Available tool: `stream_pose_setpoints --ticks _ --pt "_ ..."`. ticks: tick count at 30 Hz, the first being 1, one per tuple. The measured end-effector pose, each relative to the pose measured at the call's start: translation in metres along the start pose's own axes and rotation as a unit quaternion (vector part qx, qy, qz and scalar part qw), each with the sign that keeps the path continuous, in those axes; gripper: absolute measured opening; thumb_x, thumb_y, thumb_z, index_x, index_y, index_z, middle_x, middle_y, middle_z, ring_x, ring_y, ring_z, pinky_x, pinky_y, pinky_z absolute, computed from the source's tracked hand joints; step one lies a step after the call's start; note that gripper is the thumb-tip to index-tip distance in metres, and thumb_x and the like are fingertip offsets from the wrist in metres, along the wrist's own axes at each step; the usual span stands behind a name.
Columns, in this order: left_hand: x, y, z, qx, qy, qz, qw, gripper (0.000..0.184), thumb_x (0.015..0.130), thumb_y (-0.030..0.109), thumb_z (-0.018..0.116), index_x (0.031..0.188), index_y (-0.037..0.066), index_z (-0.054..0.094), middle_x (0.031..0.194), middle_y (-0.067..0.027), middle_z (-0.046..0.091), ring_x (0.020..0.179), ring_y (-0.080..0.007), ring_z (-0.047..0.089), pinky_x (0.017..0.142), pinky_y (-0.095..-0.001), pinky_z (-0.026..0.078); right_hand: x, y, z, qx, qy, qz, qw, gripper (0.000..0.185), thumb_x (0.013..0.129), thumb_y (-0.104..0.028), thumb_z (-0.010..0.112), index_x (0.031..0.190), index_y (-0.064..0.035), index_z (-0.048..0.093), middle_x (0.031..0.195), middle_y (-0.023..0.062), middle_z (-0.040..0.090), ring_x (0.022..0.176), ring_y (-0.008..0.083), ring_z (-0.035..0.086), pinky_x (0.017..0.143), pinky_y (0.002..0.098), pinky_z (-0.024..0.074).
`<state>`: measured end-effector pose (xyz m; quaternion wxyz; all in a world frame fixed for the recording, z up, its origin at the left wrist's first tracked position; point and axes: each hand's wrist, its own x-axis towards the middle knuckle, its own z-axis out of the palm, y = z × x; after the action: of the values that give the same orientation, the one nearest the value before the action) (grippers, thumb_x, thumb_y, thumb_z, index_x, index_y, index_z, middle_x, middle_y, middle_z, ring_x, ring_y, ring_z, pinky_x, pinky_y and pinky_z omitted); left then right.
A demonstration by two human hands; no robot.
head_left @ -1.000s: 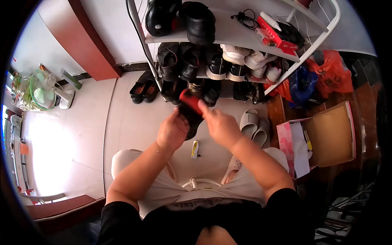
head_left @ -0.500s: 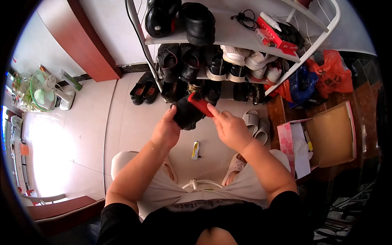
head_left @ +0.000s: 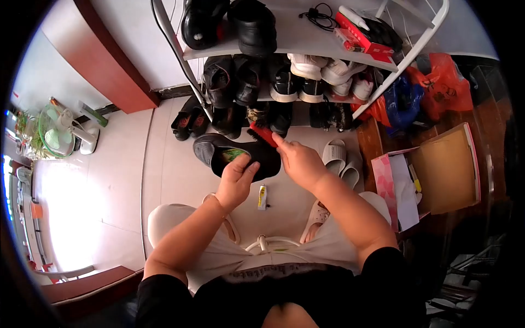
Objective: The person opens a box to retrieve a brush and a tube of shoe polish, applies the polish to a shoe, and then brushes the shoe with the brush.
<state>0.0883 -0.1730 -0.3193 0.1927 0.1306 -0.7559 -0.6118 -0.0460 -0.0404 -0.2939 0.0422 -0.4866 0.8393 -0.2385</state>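
A black shoe point(head_left: 262, 162) is held above the floor by my left hand point(head_left: 235, 183), whose fingers grip the edge of its opening. The shoe lies crosswise, and a green patterned insole point(head_left: 234, 154) shows inside. My right hand point(head_left: 299, 162) is closed round a red brush point(head_left: 264, 134) with dark bristles. The brush is at the shoe's upper right edge; whether the bristles touch it I cannot tell. Below the shoe, a white and yellow tube point(head_left: 262, 198) lies on the floor between my feet.
Ahead stands a white shoe rack point(head_left: 229, 50) with several shoes. Grey slippers point(head_left: 334, 154) and black shoes point(head_left: 190, 119) sit on the floor by it. At right are an open cardboard box point(head_left: 445, 175) and plastic bags point(head_left: 443, 85). A fan point(head_left: 57, 128) stands at left.
The shoe has turned from end-on to crosswise, so its opening and insole now show. My left hand has moved right and down onto the opening's edge. The brush stays in my right hand.
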Motion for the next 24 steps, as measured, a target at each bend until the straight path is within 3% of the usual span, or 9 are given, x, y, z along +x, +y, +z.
stream_pose_setpoints --ticks 3,6,8,13,16,18,21,23,24 --pt "0.006 -0.009 -0.009 -0.15 0.02 -0.067 0.986 0.01 0.087 0.005 0.051 0.079 0.001 0.047 0.071 0.0013 0.043 0.068 -0.0088 0.038 0.062 -0.0231 0.037 -0.013 0.006 -0.017 0.109 -0.039 -0.029 0.993 0.037 0.086 -0.016 0.049 0.122 -0.0086 0.045 0.071 0.0136 0.058 0.058 0.0269 0.056 0.055 0.0364 0.0456" --pt "0.01 -0.005 -0.016 -0.114 0.027 -0.006 0.993 0.008 0.086 0.004 0.05 0.081 -0.001 0.049 0.076 -0.001 0.044 0.072 -0.0103 0.039 0.067 -0.0242 0.038 -0.007 0.024 -0.024 0.287 -0.082 0.003 0.954 0.035 0.089 -0.026 0.047 0.12 -0.0108 0.047 0.073 0.0105 0.058 0.043 0.015 0.043 0.044 0.0295 0.0391" --pt "0.009 0.011 -0.015 -0.058 0.0 0.024 0.998 0.006 0.084 0.003 0.052 0.084 -0.002 0.052 0.085 -0.0063 0.048 0.077 -0.0155 0.045 0.073 -0.0259 0.039 -0.004 0.032 -0.028 0.547 -0.061 0.276 0.788 0.035 0.089 -0.037 0.046 0.115 -0.013 0.05 0.079 0.007 0.058 0.04 0.0084 0.034 0.038 0.0247 0.0296" --pt "0.001 0.026 -0.005 0.1 -0.106 0.165 0.975 0.014 0.075 0.001 0.06 0.089 -0.002 0.057 0.101 -0.0147 0.052 0.094 -0.0313 0.049 0.083 -0.0345 0.039 0.003 0.026 -0.008 0.664 -0.172 0.353 0.636 0.045 0.081 -0.063 0.041 0.086 -0.0202 0.054 0.068 -0.0035 0.053 0.043 0.006 0.031 0.04 0.0208 0.019" --pt "-0.002 0.032 -0.004 0.141 -0.142 0.214 0.956 0.015 0.071 0.001 0.063 0.085 0.0 0.059 0.104 -0.0152 0.052 0.102 -0.0348 0.045 0.087 -0.0398 0.036 0.007 0.031 0.007 0.653 -0.245 0.291 0.654 0.057 0.085 -0.059 0.038 0.115 -0.0132 0.052 0.094 -0.0021 0.06 0.061 0.0046 0.053 0.045 0.016 0.0344" --pt "-0.003 0.034 -0.003 0.147 -0.168 0.249 0.942 0.014 0.07 0.001 0.064 0.084 0.0 0.059 0.105 -0.0152 0.052 0.104 -0.0361 0.044 0.087 -0.0393 0.036 0.004 0.021 0.009 0.673 -0.24 0.29 0.637 0.053 0.086 -0.053 0.043 0.117 -0.0116 0.051 0.098 0.0017 0.06 0.084 0.0083 0.059 0.064 0.0185 0.0461" --pt "-0.004 0.033 -0.005 0.154 -0.194 0.259 0.934 0.016 0.073 0.01 0.065 0.083 0.0 0.058 0.103 -0.0154 0.052 0.105 -0.0356 0.044 0.087 -0.0394 0.037 0.002 0.015 0.006 0.677 -0.236 0.298 0.63 0.041 0.081 -0.051 0.053 0.102 -0.0161 0.058 0.078 -0.0017 0.059 0.068 0.0095 0.057 0.062 0.0228 0.0447" --pt "-0.004 0.025 -0.01 0.153 -0.205 0.272 0.928 0.02 0.077 0.018 0.064 0.085 0.0 0.058 0.103 -0.0145 0.052 0.105 -0.0331 0.046 0.086 -0.0388 0.038 0.004 0.019 0.01 0.722 -0.263 0.254 0.588 0.048 0.079 -0.041 0.058 0.115 -0.0098 0.051 0.098 0.0033 0.06 0.091 0.0117 0.058 0.081 0.0257 0.0445" --pt "-0.006 0.015 -0.012 -0.051 -0.218 0.122 0.967 0.028 0.081 0.029 0.058 0.088 0.002 0.056 0.102 -0.0122 0.053 0.101 -0.0287 0.049 0.082 -0.037 0.039 0.006 0.017 0.008 0.722 -0.263 0.254 0.588 0.048 0.079 -0.041 0.058 0.115 -0.0098 0.051 0.098 0.0033 0.06 0.091 0.0117 0.058 0.081 0.0257 0.0445"
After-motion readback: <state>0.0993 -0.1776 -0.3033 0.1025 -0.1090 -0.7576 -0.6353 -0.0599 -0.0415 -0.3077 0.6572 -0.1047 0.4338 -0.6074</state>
